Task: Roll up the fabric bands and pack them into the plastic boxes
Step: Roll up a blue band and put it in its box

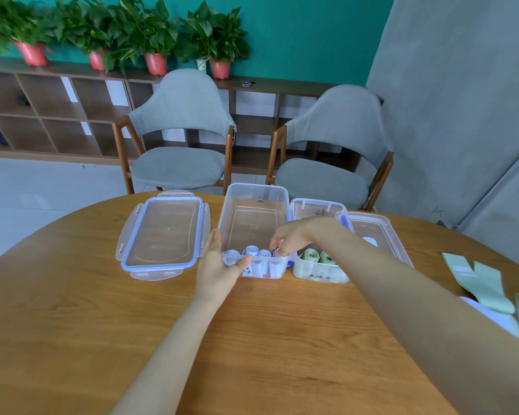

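Note:
A clear plastic box (253,199) stands mid-table with several rolled pale blue bands (252,252) lined up along its near wall. My left hand (218,265) holds the box's near left corner, fingers straight along the side and thumb on the front rim. My right hand (294,236) reaches into the box and pinches the rightmost blue roll (277,252). A second clear box (318,272) to the right holds rolled green bands (315,255). Flat green bands (477,283) and a pale blue one (492,319) lie at the right table edge.
A blue-sealed clear lid (162,232) lies left of the boxes, and another lid (378,232) lies behind the right box. The round wooden table (267,339) has two grey chairs (180,136) behind it. A shelf with potted plants (153,55) lines the far wall.

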The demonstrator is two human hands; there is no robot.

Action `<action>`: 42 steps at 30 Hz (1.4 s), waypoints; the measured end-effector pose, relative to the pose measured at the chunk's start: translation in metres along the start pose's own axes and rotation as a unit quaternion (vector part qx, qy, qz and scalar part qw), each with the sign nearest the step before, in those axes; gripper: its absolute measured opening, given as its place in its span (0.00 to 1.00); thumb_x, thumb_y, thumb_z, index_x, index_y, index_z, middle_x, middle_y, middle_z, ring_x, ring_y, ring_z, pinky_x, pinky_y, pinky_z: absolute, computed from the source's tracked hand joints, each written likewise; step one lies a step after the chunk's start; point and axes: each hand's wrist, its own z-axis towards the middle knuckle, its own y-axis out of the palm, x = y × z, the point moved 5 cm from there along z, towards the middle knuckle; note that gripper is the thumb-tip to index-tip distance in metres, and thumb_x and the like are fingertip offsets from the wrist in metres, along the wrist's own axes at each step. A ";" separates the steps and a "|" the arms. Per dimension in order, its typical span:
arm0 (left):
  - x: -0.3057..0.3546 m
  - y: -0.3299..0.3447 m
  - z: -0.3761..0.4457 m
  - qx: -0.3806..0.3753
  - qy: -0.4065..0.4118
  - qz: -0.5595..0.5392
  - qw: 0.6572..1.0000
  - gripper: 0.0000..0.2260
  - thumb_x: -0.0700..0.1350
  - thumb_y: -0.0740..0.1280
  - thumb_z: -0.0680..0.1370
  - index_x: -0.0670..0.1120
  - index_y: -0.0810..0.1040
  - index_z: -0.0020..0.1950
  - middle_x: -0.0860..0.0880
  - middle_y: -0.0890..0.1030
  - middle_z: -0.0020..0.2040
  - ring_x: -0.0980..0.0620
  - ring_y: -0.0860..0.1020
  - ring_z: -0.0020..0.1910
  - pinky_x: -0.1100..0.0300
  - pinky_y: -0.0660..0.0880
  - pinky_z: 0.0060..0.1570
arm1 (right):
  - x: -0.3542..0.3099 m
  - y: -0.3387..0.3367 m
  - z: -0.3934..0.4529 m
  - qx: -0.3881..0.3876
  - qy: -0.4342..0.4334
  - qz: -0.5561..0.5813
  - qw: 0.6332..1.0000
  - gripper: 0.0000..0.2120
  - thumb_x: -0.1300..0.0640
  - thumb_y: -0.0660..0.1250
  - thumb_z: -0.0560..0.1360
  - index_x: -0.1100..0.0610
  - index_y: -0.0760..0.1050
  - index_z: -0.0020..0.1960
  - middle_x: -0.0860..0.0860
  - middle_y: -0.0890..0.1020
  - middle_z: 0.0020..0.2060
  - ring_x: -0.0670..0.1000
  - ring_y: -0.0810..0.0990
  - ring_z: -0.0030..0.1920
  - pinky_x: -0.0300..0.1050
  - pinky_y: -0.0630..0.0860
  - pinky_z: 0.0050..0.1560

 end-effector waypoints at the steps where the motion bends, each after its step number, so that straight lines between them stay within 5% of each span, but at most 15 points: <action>1: 0.000 0.000 0.000 -0.001 0.000 -0.001 1.000 0.39 0.49 0.72 0.73 0.44 0.54 0.77 0.49 0.56 0.77 0.49 0.56 0.75 0.57 0.58 0.70 | 0.000 0.000 0.000 0.001 -0.001 0.001 1.000 0.17 0.56 0.58 0.79 0.61 0.71 0.66 0.57 0.74 0.64 0.59 0.73 0.65 0.54 0.72 0.64; 7: 0.001 -0.001 0.000 -0.006 -0.004 0.010 1.000 0.39 0.49 0.72 0.73 0.44 0.53 0.77 0.49 0.55 0.77 0.49 0.56 0.75 0.57 0.58 0.70 | 0.000 0.000 0.001 0.019 -0.002 0.025 1.000 0.17 0.59 0.58 0.78 0.62 0.70 0.66 0.58 0.74 0.65 0.59 0.72 0.65 0.53 0.71 0.64; 10: 0.000 -0.001 0.000 -0.015 -0.005 0.009 1.000 0.39 0.50 0.72 0.73 0.45 0.53 0.77 0.50 0.54 0.77 0.49 0.56 0.75 0.56 0.59 0.70 | 0.002 -0.001 -0.003 0.053 -0.015 0.092 0.994 0.19 0.62 0.58 0.78 0.56 0.70 0.68 0.50 0.75 0.64 0.52 0.73 0.63 0.44 0.71 0.61; 17: 0.012 -0.007 -0.008 0.045 0.030 0.031 0.998 0.31 0.49 0.70 0.74 0.46 0.62 0.74 0.47 0.65 0.72 0.47 0.65 0.70 0.54 0.65 0.65 | 0.020 0.008 -0.036 0.265 -0.046 0.205 0.941 0.17 0.59 0.60 0.79 0.51 0.72 0.66 0.48 0.79 0.60 0.49 0.75 0.61 0.42 0.71 0.61; 23: 0.065 0.013 -0.045 0.133 0.167 0.106 0.971 0.16 0.40 0.68 0.75 0.44 0.74 0.62 0.45 0.74 0.59 0.45 0.72 0.61 0.54 0.69 0.54 | 0.057 0.054 -0.109 0.407 -0.014 0.254 0.878 0.17 0.61 0.61 0.78 0.53 0.74 0.65 0.48 0.79 0.61 0.48 0.76 0.62 0.46 0.72 0.62; 30: 0.105 0.119 -0.093 0.008 0.214 0.076 0.974 0.09 0.35 0.66 0.73 0.42 0.78 0.52 0.46 0.80 0.50 0.45 0.77 0.52 0.57 0.70 0.50 | 0.141 0.139 -0.199 0.461 0.135 0.306 0.822 0.15 0.59 0.61 0.77 0.51 0.76 0.63 0.48 0.81 0.57 0.51 0.78 0.58 0.50 0.74 0.58; 33: 0.112 0.178 -0.116 -0.082 0.199 0.052 0.975 0.07 0.38 0.67 0.74 0.44 0.79 0.52 0.49 0.81 0.48 0.49 0.78 0.49 0.56 0.74 0.51 | 0.182 0.181 -0.228 0.428 0.214 0.321 0.817 0.17 0.60 0.60 0.77 0.50 0.75 0.64 0.49 0.80 0.58 0.53 0.77 0.59 0.48 0.74 0.58; 37: 0.115 0.248 -0.138 -0.180 0.177 0.076 0.965 0.12 0.44 0.66 0.77 0.46 0.77 0.60 0.51 0.79 0.53 0.52 0.77 0.54 0.63 0.71 0.51 | 0.217 0.220 -0.246 0.376 0.257 0.329 0.827 0.10 0.56 0.58 0.71 0.42 0.73 0.44 0.50 0.78 0.42 0.56 0.78 0.46 0.47 0.72 0.42; 39: 0.119 0.273 -0.142 -0.205 0.176 0.096 0.958 0.13 0.45 0.65 0.77 0.46 0.75 0.62 0.51 0.78 0.56 0.52 0.76 0.56 0.60 0.72 0.52 | 0.232 0.235 -0.247 0.373 0.293 0.302 0.827 0.11 0.58 0.60 0.75 0.50 0.76 0.55 0.51 0.79 0.52 0.56 0.78 0.54 0.48 0.73 0.50; 42: 0.131 0.300 -0.142 -0.221 0.204 0.123 0.946 0.15 0.45 0.62 0.79 0.45 0.73 0.65 0.49 0.76 0.61 0.50 0.73 0.61 0.56 0.71 0.54 | 0.257 0.255 -0.249 0.397 0.358 0.363 0.763 0.21 0.55 0.60 0.79 0.56 0.66 0.71 0.52 0.74 0.65 0.55 0.73 0.63 0.43 0.70 0.55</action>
